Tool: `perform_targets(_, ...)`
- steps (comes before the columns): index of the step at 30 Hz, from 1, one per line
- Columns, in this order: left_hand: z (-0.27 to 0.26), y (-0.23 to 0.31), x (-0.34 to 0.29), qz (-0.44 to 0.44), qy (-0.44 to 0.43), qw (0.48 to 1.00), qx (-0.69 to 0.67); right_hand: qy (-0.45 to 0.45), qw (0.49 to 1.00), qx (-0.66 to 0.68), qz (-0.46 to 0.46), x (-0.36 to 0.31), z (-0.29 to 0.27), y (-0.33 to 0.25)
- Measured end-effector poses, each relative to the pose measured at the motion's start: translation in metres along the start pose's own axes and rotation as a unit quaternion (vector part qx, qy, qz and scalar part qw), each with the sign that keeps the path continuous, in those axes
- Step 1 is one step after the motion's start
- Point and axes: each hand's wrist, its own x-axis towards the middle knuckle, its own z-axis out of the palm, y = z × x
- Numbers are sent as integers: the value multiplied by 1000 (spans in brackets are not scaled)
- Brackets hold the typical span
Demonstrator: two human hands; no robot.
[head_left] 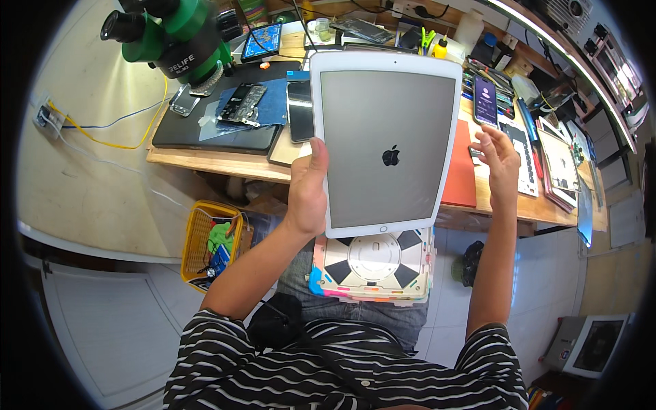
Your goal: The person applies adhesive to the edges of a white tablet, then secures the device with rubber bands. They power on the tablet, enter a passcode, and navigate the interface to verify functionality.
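Note:
My left hand [309, 195] grips a white tablet [389, 188] by its left edge, thumb on the front. The tablet is held up in front of me, its screen lit grey with a small dark logo in the middle. Right of it, my right hand [501, 164] is raised with loosely bent fingers, apart from the tablet and holding nothing that I can see. A tablet case [374, 258] with a round disc on its back and multicoloured edges lies on my lap, partly hidden behind the tablet.
A wooden workbench [225, 160] runs ahead, with a green microscope [184, 41], a dark laptop [167, 130], phone parts [244, 104], an orange mat [460, 174] and a lit phone [484, 101]. Low on the left stands a yellow basket [193, 239]; yellow and blue cables [102, 145] cross the pale tabletop.

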Motion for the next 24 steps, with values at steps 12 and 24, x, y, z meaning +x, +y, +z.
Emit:
perform_targets(12, -1, 13, 3, 40, -67, 992, 97, -76, 948, 304, -63, -17, 63, -88)
perform_targets(24, 61, 56, 90, 261, -101, 958, 69, 40, 935, 251, -249, 19, 57, -85)
